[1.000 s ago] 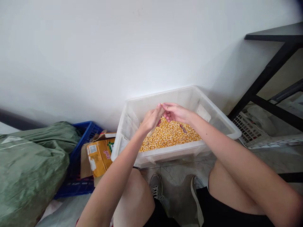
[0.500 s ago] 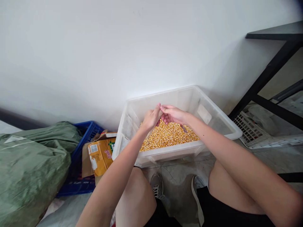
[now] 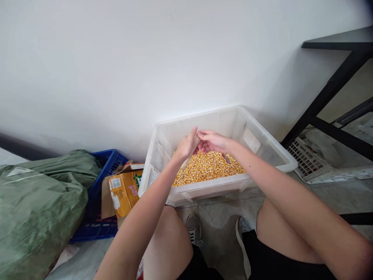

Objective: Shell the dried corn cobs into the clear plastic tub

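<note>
Over a translucent plastic bin (image 3: 217,182) partly filled with yellow corn kernels (image 3: 208,169), my two hands meet. Between them is a thin beige piece with a net-like texture (image 3: 196,143), perhaps a small mesh pouch; its lower end hangs below my left hand. My left hand (image 3: 186,147) is closed round it, thumb pointing up. Thumb and fingertips of my right hand (image 3: 212,140) pinch its upper edge, while the other fingers curl loosely underneath. A dark reddish-brown slim object (image 3: 225,158) lies on the kernels beneath my right wrist.
Left of the bin stand an orange printed carton (image 3: 124,194), a blue crate (image 3: 99,229) and a large green sack (image 3: 43,210). A black-framed table (image 3: 335,85) rises on the right, with a white basket (image 3: 309,163) under it. The wall is directly behind the bin.
The beige net-like piece shows more between my hands and below the left one. My left hand has shifted very slightly left; both hands keep their hold.
</note>
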`<control>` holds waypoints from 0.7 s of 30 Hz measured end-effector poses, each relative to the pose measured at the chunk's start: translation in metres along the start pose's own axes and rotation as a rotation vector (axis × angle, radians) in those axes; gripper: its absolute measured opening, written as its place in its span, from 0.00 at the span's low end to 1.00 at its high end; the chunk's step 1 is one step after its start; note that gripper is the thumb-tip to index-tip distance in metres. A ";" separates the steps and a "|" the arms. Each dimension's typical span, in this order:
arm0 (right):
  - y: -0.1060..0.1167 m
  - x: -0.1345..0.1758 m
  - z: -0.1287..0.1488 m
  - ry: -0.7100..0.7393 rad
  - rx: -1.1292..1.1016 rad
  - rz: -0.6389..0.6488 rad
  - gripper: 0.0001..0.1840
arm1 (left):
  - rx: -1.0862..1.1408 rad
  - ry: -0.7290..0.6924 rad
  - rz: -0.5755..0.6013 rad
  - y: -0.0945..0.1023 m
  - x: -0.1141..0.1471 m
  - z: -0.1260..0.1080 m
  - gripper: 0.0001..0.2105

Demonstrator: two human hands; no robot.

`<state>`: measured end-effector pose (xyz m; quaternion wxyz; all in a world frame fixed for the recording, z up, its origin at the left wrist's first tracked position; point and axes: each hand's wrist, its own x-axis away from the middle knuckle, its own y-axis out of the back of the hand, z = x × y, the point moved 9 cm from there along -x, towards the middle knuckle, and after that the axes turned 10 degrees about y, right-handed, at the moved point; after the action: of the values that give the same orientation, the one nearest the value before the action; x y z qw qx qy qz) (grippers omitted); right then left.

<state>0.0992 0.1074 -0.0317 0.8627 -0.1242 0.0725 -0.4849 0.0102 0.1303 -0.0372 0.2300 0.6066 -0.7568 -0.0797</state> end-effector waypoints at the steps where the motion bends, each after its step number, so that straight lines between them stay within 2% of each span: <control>1: 0.000 0.000 -0.001 -0.003 0.007 0.004 0.09 | -0.018 0.011 -0.009 0.001 0.002 0.000 0.33; 5: -0.002 0.000 -0.002 0.012 -0.011 0.013 0.07 | -0.085 -0.033 -0.112 0.009 0.006 -0.004 0.32; 7: -0.003 -0.001 0.000 0.031 -0.029 0.020 0.07 | -0.043 -0.052 -0.135 0.012 0.004 -0.004 0.29; 11: -0.001 -0.002 0.002 0.039 0.017 -0.002 0.08 | 0.114 0.053 -0.047 0.004 -0.004 0.008 0.28; 13: 0.002 -0.003 0.001 0.021 0.089 -0.035 0.09 | 0.060 0.071 -0.018 0.000 -0.003 0.010 0.31; 18: -0.001 -0.006 -0.006 -0.011 0.213 -0.080 0.08 | -0.103 0.036 -0.061 0.002 0.005 0.005 0.35; 21: -0.004 -0.008 -0.008 0.021 0.241 -0.068 0.07 | -0.093 0.053 -0.004 0.000 0.005 0.005 0.36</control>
<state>0.0903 0.1114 -0.0379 0.8535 -0.0171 0.0184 -0.5205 0.0068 0.1247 -0.0402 0.2776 0.5985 -0.7449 -0.0989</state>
